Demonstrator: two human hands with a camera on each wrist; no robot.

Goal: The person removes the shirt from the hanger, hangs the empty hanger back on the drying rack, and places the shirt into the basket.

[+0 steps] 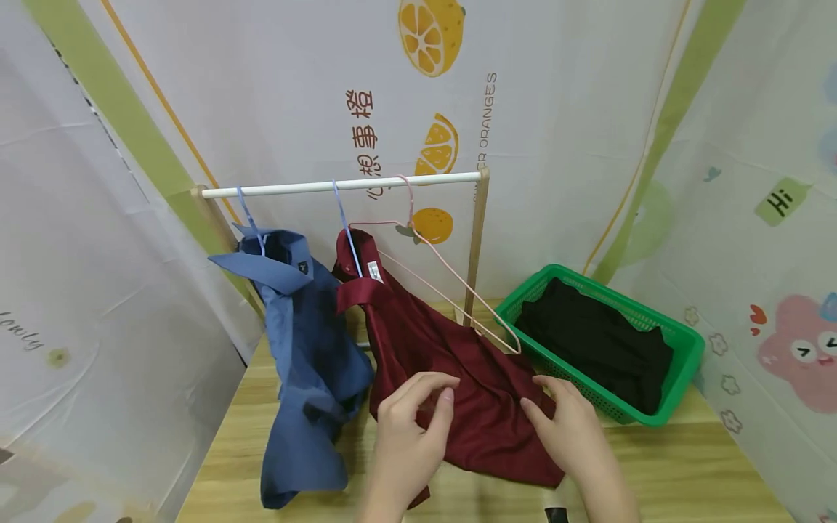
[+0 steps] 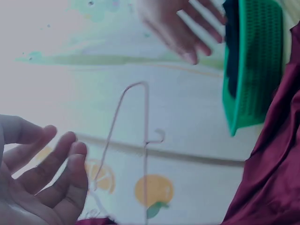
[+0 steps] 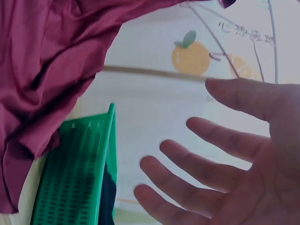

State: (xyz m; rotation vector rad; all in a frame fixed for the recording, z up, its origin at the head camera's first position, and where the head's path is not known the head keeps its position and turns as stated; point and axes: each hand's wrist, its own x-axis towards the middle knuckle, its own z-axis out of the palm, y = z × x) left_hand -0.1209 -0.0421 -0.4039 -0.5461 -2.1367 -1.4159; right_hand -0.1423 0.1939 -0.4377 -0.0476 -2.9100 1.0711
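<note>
A maroon shirt [image 1: 471, 407] hangs by its collar from a light blue hanger [image 1: 344, 218] on the white rod [image 1: 288, 189]; its lower part spreads to the right over the table. To the right on the same rod is a pink hanger [image 1: 437, 250], tilted, its lower corner in front of or against the shirt. My left hand [image 1: 407, 428], fingers loosely bent, is over the shirt's middle and holds nothing. My right hand [image 1: 574, 428] is at the shirt's right side with fingers apart and nothing held; in the right wrist view its fingers [image 3: 201, 164] stand away from the cloth.
On the rod's left a blue shirt [image 1: 314, 349] hangs from another blue hanger [image 1: 248, 211]. A green basket [image 1: 686, 356] with black cloth [image 1: 595, 341] stands at the right. A small black object [image 1: 556, 515] lies at the table's front edge. Printed curtains [image 1: 556, 145] surround the wooden table.
</note>
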